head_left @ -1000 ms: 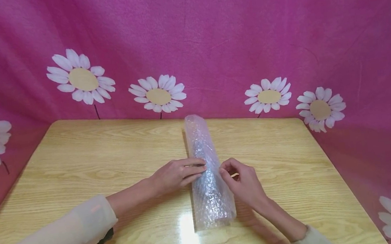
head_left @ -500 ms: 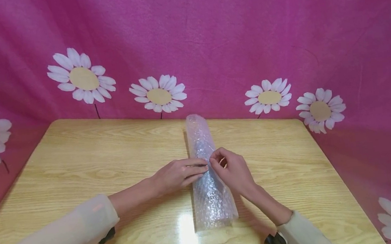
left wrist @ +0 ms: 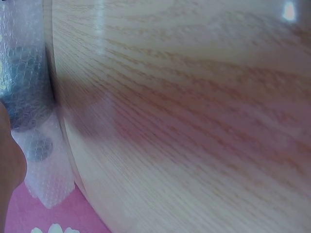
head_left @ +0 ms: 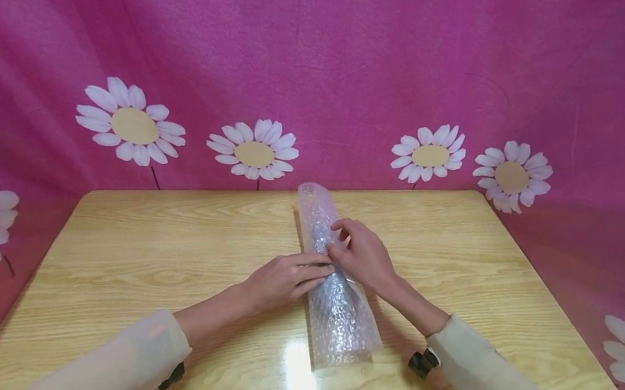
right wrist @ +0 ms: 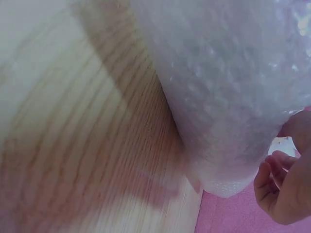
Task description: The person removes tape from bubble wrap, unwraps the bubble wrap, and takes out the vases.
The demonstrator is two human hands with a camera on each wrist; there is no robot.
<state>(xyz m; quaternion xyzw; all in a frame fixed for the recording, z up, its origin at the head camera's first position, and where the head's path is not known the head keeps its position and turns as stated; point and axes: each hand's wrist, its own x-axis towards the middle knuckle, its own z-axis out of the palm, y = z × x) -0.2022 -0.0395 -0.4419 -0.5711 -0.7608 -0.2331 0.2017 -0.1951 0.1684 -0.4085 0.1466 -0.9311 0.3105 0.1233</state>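
Note:
A roll of bubble wrap (head_left: 339, 327) lies lengthwise on the wooden table, surrounding a dark thing with a rounded, narrower end (left wrist: 36, 145). What exactly is inside, I cannot tell through the plastic. From the left, my left hand (head_left: 283, 279) rests its straight fingers on top of the roll. My right hand (head_left: 365, 258) is over the roll's right side, its thumb near the left fingertips and its index finger apart from the thumb. In the right wrist view, bent fingers (right wrist: 267, 182) show beside the wrap. A loose edge of the wrap (head_left: 355, 284) stands up below the right hand.
The wooden table (head_left: 180, 233) has rounded back corners and a bright light reflection near its front. A pink cloth (head_left: 333, 61) with white daisies hangs behind it and along both sides. A black strap piece (head_left: 421, 363) shows at the right sleeve.
My right hand has moved up and left from the roll's right edge onto its top, and its thumb and index finger have parted. The left hand has stayed nearly still.

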